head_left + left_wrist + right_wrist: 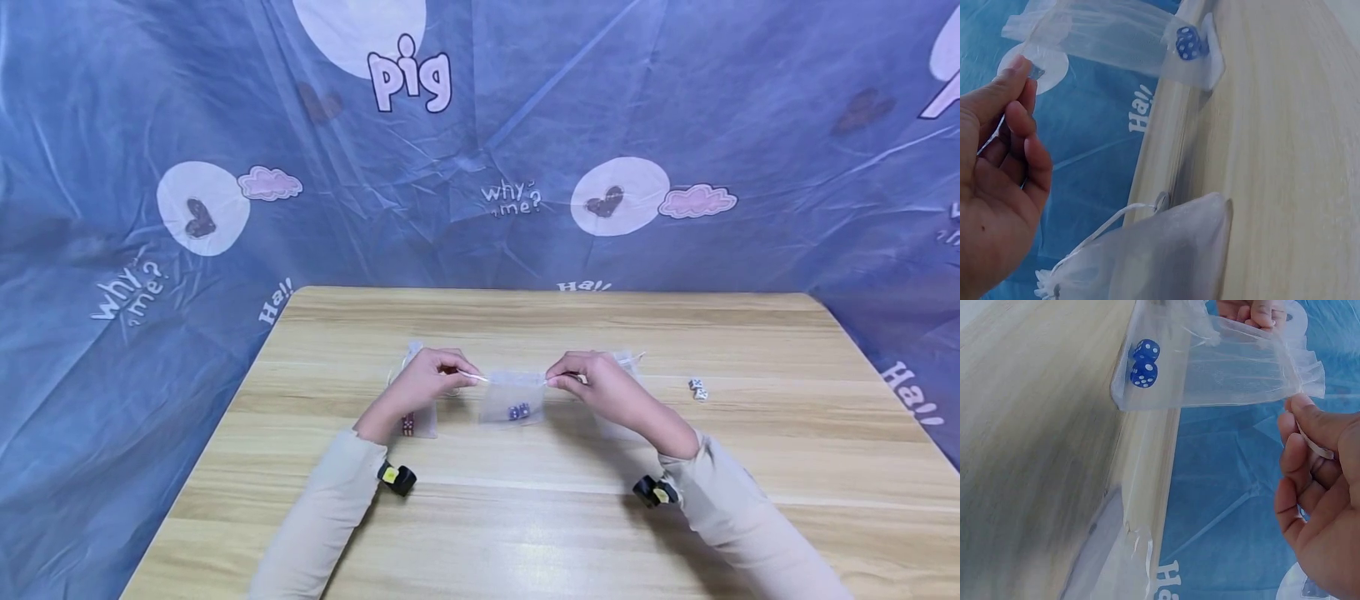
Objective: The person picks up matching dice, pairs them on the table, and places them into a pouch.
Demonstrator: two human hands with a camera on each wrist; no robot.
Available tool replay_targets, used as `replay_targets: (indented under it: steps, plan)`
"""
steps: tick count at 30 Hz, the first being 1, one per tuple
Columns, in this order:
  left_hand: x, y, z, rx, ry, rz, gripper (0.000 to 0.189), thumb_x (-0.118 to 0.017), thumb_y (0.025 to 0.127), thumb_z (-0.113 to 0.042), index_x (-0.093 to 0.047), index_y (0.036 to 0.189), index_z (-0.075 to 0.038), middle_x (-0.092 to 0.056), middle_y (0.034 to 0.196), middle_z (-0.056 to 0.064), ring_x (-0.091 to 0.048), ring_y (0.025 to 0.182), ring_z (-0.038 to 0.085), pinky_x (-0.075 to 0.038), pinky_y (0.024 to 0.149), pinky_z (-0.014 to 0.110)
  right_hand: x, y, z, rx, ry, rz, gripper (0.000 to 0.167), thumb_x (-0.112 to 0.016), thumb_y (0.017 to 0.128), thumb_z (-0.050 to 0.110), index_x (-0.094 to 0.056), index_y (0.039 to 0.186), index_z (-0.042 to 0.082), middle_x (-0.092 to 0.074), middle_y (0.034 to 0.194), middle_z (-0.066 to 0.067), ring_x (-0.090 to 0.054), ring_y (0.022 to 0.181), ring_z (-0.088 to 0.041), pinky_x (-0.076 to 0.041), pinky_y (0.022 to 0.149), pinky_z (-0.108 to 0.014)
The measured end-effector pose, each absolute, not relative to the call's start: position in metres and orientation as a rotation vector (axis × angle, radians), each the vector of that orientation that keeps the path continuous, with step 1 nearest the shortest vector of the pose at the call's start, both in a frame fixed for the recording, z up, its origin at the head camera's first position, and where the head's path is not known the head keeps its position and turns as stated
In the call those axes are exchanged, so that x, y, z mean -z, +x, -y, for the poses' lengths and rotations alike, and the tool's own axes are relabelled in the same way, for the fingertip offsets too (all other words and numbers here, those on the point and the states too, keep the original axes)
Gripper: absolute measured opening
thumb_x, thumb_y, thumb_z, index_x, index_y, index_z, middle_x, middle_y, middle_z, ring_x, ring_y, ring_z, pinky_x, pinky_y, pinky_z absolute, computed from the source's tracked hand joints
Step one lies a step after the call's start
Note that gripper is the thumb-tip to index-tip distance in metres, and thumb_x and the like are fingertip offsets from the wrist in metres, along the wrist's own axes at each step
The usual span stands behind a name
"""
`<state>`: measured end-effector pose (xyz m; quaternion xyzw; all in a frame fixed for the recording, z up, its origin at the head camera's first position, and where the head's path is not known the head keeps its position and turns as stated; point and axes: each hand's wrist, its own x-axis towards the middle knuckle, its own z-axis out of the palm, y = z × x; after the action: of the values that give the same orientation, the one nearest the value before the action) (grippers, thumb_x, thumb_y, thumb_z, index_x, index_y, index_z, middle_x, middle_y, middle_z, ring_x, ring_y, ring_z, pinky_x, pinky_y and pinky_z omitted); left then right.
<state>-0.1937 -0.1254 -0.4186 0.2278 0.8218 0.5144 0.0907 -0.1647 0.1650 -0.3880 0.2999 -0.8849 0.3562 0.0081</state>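
A sheer white organza drawstring bag [495, 398] hangs upright between my hands, its bottom low over the table. Two blue dice with white dots [1144, 373] lie at its bottom. On one side my left hand [429, 379] pinches the white drawstring between thumb and forefinger. Opposite it, my right hand [603, 387] pinches the drawstring at the other end of the bag's mouth, with a string end [1316, 445] crossing the fingers. The mouth looks gathered in the right wrist view.
Beside my left hand lies a second organza bag [426, 419] with red dice [408, 425]. Another bag [618, 430] is partly hidden beneath my right hand. White dice [698, 389] sit farther right on the wooden table [487, 517]. A blue printed cloth [450, 233] hangs behind.
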Motion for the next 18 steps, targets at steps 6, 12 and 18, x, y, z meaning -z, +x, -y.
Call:
replay_targets:
  steps: [6, 12, 18]
  plan:
    - [0.417, -0.193, 0.134, -1.561, 0.675, -2.46, 0.012, -0.072, 0.086, -0.017, -0.077, 0.092, -0.008, -0.069, 0.086, 0.005, -0.052, 0.068, 0.01, -0.044, 0.06, 0.019, 0.389, -0.165, -0.174, -1.038, 0.93, 2.731, 0.007, -0.065, 0.089, 0.006, -0.071, 0.092, 0.006, -0.072, 0.089, -0.001, -0.059, 0.074, -0.003, -0.051, 0.065, -0.022]
    - [0.415, -0.192, 0.144, -1.52, 0.629, -2.529, 0.016, -0.073, 0.085, -0.018, -0.076, 0.091, -0.004, -0.071, 0.085, 0.002, -0.051, 0.067, 0.013, -0.041, 0.06, 0.021, 0.389, -0.165, -0.187, -0.971, 0.896, 2.759, 0.005, -0.065, 0.09, 0.008, -0.07, 0.09, 0.009, -0.071, 0.087, 0.002, -0.056, 0.072, -0.001, -0.05, 0.064, -0.022]
    - [0.412, -0.192, 0.15, -1.507, 0.574, -2.549, 0.017, -0.073, 0.085, -0.019, -0.076, 0.092, -0.003, -0.071, 0.086, 0.001, -0.051, 0.069, 0.016, -0.041, 0.062, 0.022, 0.392, -0.165, -0.196, -0.995, 0.876, 2.788, 0.005, -0.064, 0.09, 0.007, -0.069, 0.089, 0.007, -0.07, 0.086, 0.0, -0.048, 0.067, 0.001, -0.045, 0.059, -0.02]
